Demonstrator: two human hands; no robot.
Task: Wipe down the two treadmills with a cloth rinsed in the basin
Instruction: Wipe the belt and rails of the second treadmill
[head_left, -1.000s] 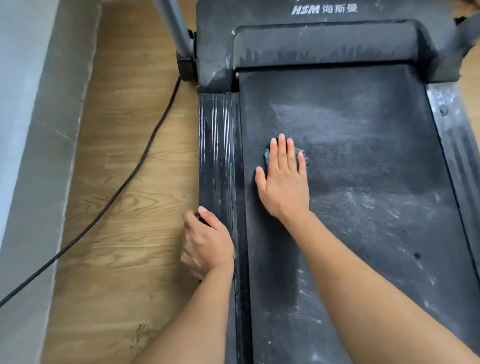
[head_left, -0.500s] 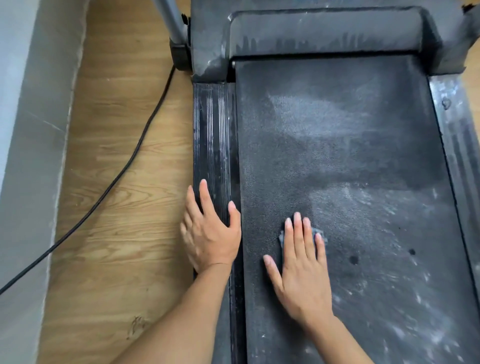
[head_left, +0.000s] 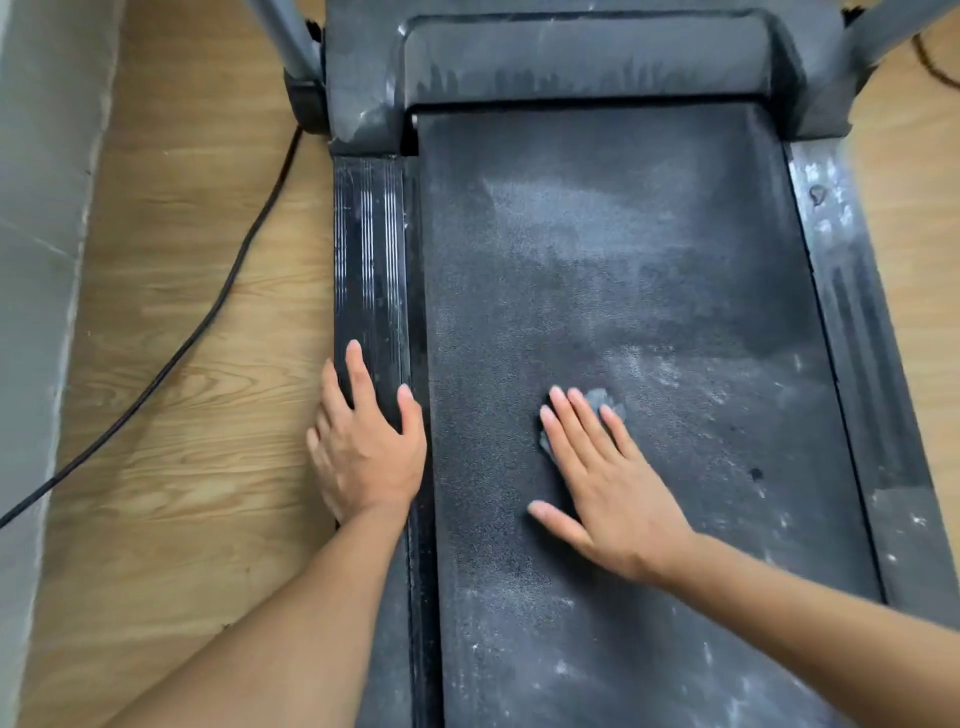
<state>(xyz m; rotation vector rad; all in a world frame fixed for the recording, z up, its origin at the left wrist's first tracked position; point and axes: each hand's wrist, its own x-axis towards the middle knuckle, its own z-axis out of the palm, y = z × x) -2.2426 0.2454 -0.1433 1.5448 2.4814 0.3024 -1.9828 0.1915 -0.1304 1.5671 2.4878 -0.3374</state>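
Note:
A dusty black treadmill fills the head view, its running belt (head_left: 623, 249) streaked with pale dust in the middle and lower right. My right hand (head_left: 608, 478) lies flat with straight fingers on the belt, pressing a small grey cloth (head_left: 602, 402) that shows only past the fingertips. My left hand (head_left: 363, 447) rests with straight fingers on the ribbed left side rail (head_left: 369, 249), its outer fingers over the rail's edge. The grey motor cover (head_left: 582, 57) spans the top. No basin or second treadmill is in view.
A black power cable (head_left: 208, 317) runs across the wooden floor (head_left: 197, 415) left of the treadmill. A grey wall base (head_left: 36, 312) borders the far left. Grey uprights (head_left: 283, 41) rise at both front corners. The right side rail (head_left: 857, 322) is dusty.
My right hand slid the cloth down the belt toward me, then a little right. My left hand uncurled and now lies flat on the left rail.

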